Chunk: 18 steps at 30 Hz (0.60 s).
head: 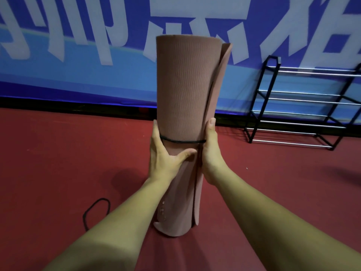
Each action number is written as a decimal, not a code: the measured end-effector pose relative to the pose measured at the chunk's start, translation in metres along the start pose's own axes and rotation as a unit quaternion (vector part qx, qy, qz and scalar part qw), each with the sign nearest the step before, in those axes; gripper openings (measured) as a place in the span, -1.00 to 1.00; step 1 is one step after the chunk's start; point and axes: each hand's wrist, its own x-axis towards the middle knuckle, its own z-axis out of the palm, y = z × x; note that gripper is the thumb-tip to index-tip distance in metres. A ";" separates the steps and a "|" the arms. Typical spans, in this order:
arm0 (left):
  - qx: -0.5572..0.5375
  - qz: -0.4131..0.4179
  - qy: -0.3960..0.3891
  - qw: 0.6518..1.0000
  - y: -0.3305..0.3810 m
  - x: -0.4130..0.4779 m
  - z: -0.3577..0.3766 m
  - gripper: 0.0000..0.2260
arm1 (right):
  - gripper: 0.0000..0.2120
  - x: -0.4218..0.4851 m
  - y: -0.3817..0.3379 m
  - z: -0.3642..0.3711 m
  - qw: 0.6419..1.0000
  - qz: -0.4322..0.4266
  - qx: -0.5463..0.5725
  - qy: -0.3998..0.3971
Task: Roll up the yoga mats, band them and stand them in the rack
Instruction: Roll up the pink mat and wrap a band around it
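- I have the rolled mat [183,90] upright in front of me, its lower end down at the floor [58,153]; I cannot tell whether it rests there or hangs just above.
- My left hand [164,159] grips the mat from the left, thumb laid across the front just under the band [181,141].
- My right hand [212,151] holds the opposite side, thumb pointing up along the seam, fingers hidden behind.
- The band sits low on the roll, and the outer flap [224,61] stands away from the roll near the top. I judge the roll is loose up there.
- To do this well I would squeeze the roll tight with both hands, then slide the band up towards the middle so the flap is pinned.
- A spare band [95,210] lies on the floor to my left, handy for the upper end.
- The rack [300,106] stands to the right against the wall, well apart from the mat; I should carry the mat over upright, seam held shut.
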 end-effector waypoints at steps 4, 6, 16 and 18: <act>0.018 0.003 -0.006 1.000 0.002 -0.001 0.008 0.20 | -0.08 -0.001 -0.002 -0.002 1.000 0.005 0.014 0.024; 0.019 -0.008 -0.002 1.000 -0.003 -0.006 0.012 0.23 | -0.07 -0.003 0.001 -0.003 1.000 0.008 -0.002 0.030; -0.023 0.018 0.026 0.999 -0.006 0.009 0.014 0.09 | -0.25 -0.010 -0.003 -0.010 0.985 -0.112 -0.103 0.082; -0.050 0.010 0.020 0.999 -0.005 0.016 0.013 0.02 | -0.18 -0.010 -0.004 -0.009 0.985 -0.117 -0.107 0.069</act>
